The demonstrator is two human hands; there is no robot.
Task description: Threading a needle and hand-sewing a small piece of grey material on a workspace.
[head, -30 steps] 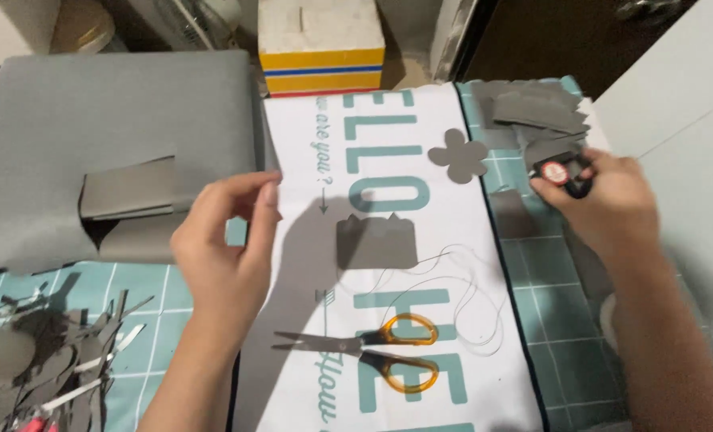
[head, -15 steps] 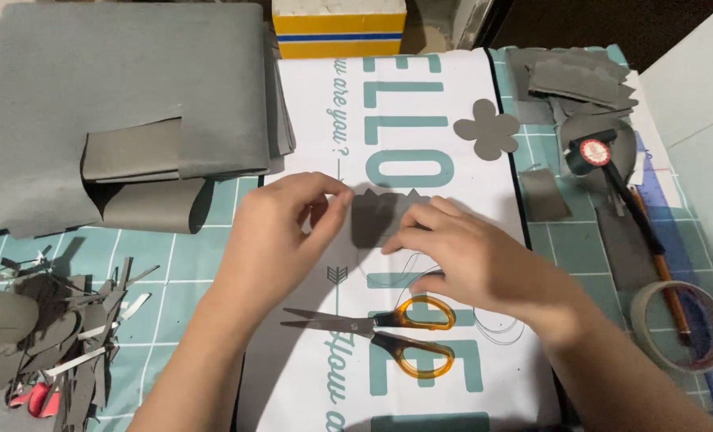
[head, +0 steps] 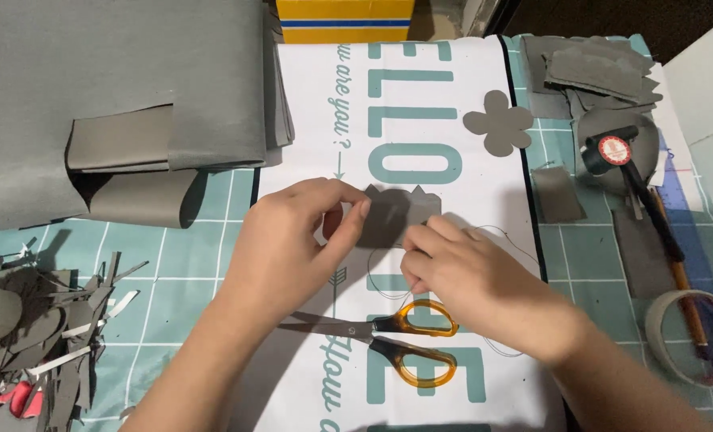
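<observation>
Both hands hold a small grey felt piece (head: 388,214) with a scalloped top edge, just above a white sheet printed with teal letters (head: 452,80). My left hand (head: 288,248) pinches its left side between thumb and fingers. My right hand (head: 468,280) grips its lower right edge. Orange-handled scissors (head: 396,340) lie closed on the sheet just below the hands. A thin dark thread (head: 504,236) curls on the sheet beside my right hand.
A grey flower-shaped cutout (head: 498,122) lies at upper right. Folded grey felt (head: 116,88) covers the upper left. Felt scraps (head: 36,336) pile at lower left. More felt pieces (head: 596,68), a black tool with a red-and-white cap (head: 612,150), a pencil (head: 680,280) and a tape roll (head: 688,336) sit right. A yellow box (head: 344,18) stands at the back on the teal cutting mat (head: 188,280).
My right hand left the tool at the right and came to the felt piece. Both hands now hold it, slightly lower on the sheet.
</observation>
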